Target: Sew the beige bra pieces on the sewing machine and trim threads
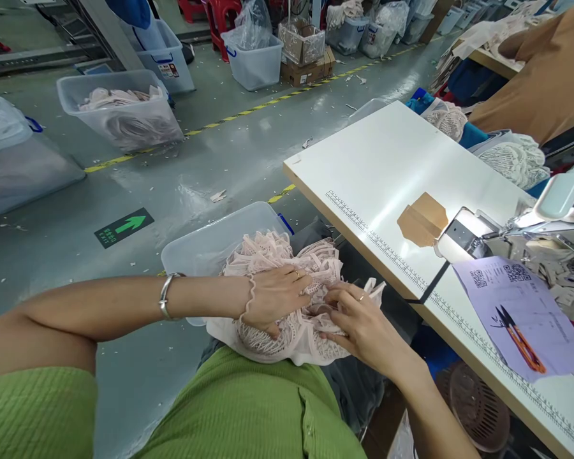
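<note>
A pile of pale pink lace bras rests on my lap, with cups and thin straps bunched together. My left hand lies flat across the middle of the pile, fingers stretched out and slightly apart. On the pile's right side, my right hand has its fingers bent into the lace beside some straps. Its fingertips are partly hidden in the fabric, pinching part of a bra.
To my right is a white sewing table with a printed ruler edge, a sewing machine, a purple paper and orange-handled thread snips. A clear plastic bin stands beyond my lap. More bins line the floor.
</note>
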